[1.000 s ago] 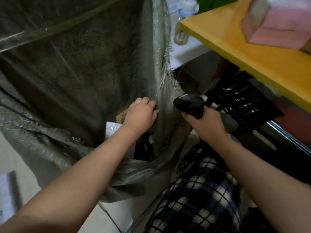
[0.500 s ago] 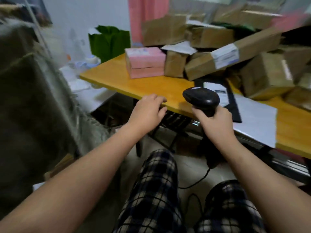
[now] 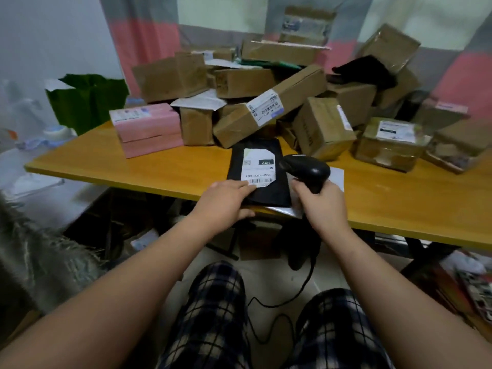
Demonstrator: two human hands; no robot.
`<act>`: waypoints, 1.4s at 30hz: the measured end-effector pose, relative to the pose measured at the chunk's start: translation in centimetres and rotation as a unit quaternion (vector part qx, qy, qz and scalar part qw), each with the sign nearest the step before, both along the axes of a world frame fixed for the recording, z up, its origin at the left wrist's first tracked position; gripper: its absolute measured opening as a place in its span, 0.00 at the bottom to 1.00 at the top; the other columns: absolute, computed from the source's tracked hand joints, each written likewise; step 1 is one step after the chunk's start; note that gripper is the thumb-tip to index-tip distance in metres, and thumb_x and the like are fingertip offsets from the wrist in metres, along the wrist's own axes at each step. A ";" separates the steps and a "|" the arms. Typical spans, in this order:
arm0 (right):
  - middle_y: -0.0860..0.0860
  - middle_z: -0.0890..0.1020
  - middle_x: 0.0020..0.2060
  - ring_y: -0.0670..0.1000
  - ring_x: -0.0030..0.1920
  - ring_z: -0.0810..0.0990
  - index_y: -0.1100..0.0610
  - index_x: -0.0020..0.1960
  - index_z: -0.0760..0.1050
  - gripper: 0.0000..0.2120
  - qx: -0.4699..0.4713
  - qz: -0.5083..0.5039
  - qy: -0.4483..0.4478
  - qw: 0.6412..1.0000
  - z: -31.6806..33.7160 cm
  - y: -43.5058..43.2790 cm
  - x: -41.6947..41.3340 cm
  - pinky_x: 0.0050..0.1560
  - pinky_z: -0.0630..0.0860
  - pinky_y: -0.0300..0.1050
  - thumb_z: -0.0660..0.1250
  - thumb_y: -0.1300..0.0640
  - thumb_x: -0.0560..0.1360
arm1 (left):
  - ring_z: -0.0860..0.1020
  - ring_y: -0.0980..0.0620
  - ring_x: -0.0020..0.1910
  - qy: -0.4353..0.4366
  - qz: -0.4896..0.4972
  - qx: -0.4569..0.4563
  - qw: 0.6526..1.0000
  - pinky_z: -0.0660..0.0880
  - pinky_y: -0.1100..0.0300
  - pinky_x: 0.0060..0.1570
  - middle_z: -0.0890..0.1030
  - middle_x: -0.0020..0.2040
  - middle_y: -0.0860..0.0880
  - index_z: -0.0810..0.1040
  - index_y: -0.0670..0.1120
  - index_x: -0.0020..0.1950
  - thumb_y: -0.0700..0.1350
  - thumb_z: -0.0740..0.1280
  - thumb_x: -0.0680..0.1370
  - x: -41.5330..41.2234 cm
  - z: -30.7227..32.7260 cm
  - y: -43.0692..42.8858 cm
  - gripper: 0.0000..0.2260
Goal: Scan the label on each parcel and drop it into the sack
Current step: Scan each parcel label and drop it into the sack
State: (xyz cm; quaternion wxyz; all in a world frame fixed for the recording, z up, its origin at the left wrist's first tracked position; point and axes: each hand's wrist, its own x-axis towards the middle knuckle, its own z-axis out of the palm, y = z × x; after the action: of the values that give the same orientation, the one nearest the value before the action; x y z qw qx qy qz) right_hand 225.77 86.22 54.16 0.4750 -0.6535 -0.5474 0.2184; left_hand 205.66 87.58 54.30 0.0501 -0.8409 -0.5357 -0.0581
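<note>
Box pile [image 3: 266, 107] just behind black parcel [image 3: 259, 171]

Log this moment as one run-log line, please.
phase: scanning parcel | left hand: holds flat black plastic mailer, white label up, at yellow table edge | right hand: grips black handheld scanner beside label
</note>
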 end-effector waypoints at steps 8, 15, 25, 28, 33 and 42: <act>0.52 0.80 0.44 0.55 0.48 0.77 0.54 0.53 0.76 0.17 -0.030 0.045 -0.149 0.987 1.7 -0.6 -1.1 0.45 0.73 0.47 0.67 0.42 0.73 | 0.65 0.46 0.70 0.010 0.156 0.047 0.987 0.59 0.53 0.66 0.71 0.70 0.48 0.70 0.51 0.70 0.45 0.62 0.78 -5.9 0.6 -1.7 0.19; 0.53 0.80 0.44 0.55 0.49 0.78 0.56 0.50 0.76 0.12 0.023 0.106 -0.119 0.987 1.6 -1.5 -3.6 0.44 0.72 0.45 0.71 0.50 0.71 | 0.67 0.48 0.65 -0.025 0.040 0.094 0.994 0.62 0.54 0.60 0.72 0.66 0.51 0.69 0.53 0.71 0.55 0.62 0.79 -3.0 0.5 -3.6 0.21; 0.52 0.77 0.64 0.58 0.69 0.68 0.53 0.66 0.74 0.29 0.047 0.191 -0.181 0.964 1.6 0.2 -6.8 0.70 0.64 0.58 0.70 0.45 0.67 | 0.74 0.39 0.51 -0.194 0.274 0.107 0.936 0.72 0.50 0.48 0.77 0.51 0.42 0.81 0.47 0.59 0.45 0.64 0.79 -12.1 -0.7 -3.0 0.11; 0.48 0.69 0.72 0.57 0.76 0.55 0.48 0.72 0.68 0.29 0.007 0.223 -0.218 0.950 1.6 0.8 -8.5 0.75 0.47 0.61 0.70 0.51 0.72 | 0.77 0.41 0.56 -0.324 0.313 0.067 0.890 0.72 0.54 0.52 0.81 0.57 0.43 0.80 0.47 0.62 0.45 0.61 0.81 -13.1 -0.6 -2.6 0.13; 0.55 0.82 0.55 0.56 0.58 0.78 0.54 0.59 0.78 0.18 0.004 0.269 -0.198 0.942 0.7 0.7 -10.2 0.56 0.74 0.46 0.71 0.55 0.70 | 0.79 0.43 0.56 -0.571 0.269 0.035 0.775 0.74 0.52 0.60 0.80 0.55 0.43 0.72 0.42 0.66 0.46 0.64 0.80 -12.4 -0.3 -1.5 0.16; 0.54 0.83 0.49 0.53 0.52 0.80 0.58 0.58 0.77 0.18 0.065 0.216 -0.102 0.969 -0.2 0.4 -9.9 0.45 0.68 0.35 0.74 0.59 0.70 | 0.76 0.52 0.35 -0.670 0.333 -0.079 0.659 0.75 0.61 0.34 0.81 0.47 0.44 0.73 0.38 0.64 0.46 0.73 0.74 -9.9 0.3 1.5 0.23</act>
State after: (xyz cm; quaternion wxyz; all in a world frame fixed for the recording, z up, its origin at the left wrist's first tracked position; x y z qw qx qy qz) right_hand 215.83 86.65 53.99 0.3993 -0.5061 -0.7345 0.2120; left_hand 195.79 89.13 54.63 -0.3732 -0.3406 -0.6711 -0.5426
